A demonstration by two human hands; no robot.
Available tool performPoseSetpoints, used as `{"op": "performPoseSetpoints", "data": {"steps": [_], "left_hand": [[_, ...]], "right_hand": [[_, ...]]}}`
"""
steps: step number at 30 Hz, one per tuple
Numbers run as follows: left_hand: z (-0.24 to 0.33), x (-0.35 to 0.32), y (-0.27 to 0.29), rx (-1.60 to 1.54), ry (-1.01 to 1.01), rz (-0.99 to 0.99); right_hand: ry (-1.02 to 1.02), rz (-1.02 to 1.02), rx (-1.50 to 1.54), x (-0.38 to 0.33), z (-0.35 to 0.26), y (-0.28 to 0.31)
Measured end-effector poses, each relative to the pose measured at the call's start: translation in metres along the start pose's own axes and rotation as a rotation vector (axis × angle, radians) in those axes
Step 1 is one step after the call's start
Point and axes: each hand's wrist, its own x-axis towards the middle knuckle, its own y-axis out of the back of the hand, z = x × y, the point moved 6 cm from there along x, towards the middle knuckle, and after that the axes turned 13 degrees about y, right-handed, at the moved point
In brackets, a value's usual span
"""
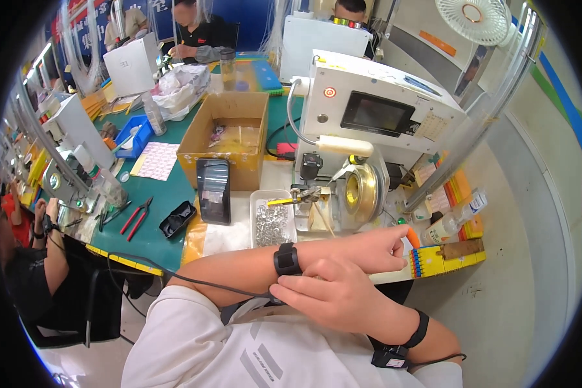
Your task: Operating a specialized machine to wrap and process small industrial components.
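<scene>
While the left hand [378, 251] curled loosely beside an orange piece [413, 238], whether gripping anything I could not tell, the right hand [333, 288] crossed before the forearm, its bent fingers at the black wristband [287, 260] on the left wrist; I could not tell whether they pinched its cable [255, 295]. The arms hid part of the near table edge. Beyond stood a clear tray [253, 221] of metal parts [271, 223], a cardboard box [229, 169] and a white machine [320, 90]. The parts were small and shiny, the box brown and open-topped, the spool [354, 191] round and gold-centred. Red-handled pliers [138, 216] lay on the green tabletop [152, 242]; a white fan [475, 14] hung near the pale wall [530, 213].
</scene>
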Motion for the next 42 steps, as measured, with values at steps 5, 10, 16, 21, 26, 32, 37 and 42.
{"op": "performPoseSetpoints", "data": {"steps": [5,10,16,21,26,32,37,42], "left_hand": [[-0.002,-0.004,0.002,-0.598,0.104,-0.181],[0.003,-0.004,-0.004,-0.961,0.157,-0.163],[0.000,-0.003,0.007,-1.147,0.101,-0.032],[-0.004,-0.006,0.010,-1.004,0.075,0.071],[-0.006,-0.026,0.010,-0.361,-0.197,0.185],[-0.032,-0.113,0.041,0.364,-0.032,0.228],[-0.081,-0.152,0.078,0.505,-0.010,0.335],[-0.102,-0.162,0.117,0.504,0.108,0.563]], "right_hand": [[0.005,0.055,0.036,0.000,0.005,0.000],[0.024,0.094,0.028,0.001,0.001,-0.002],[0.014,0.066,0.039,-0.002,-0.003,-0.004],[0.028,0.069,0.056,-0.002,-0.003,-0.003],[0.144,0.170,0.130,-0.012,-0.004,0.011],[-0.319,0.422,-0.106,-0.133,0.044,0.044],[-0.805,0.611,0.237,-0.209,0.070,-0.030],[-0.741,0.515,0.205,-0.178,0.081,-0.044]]}}
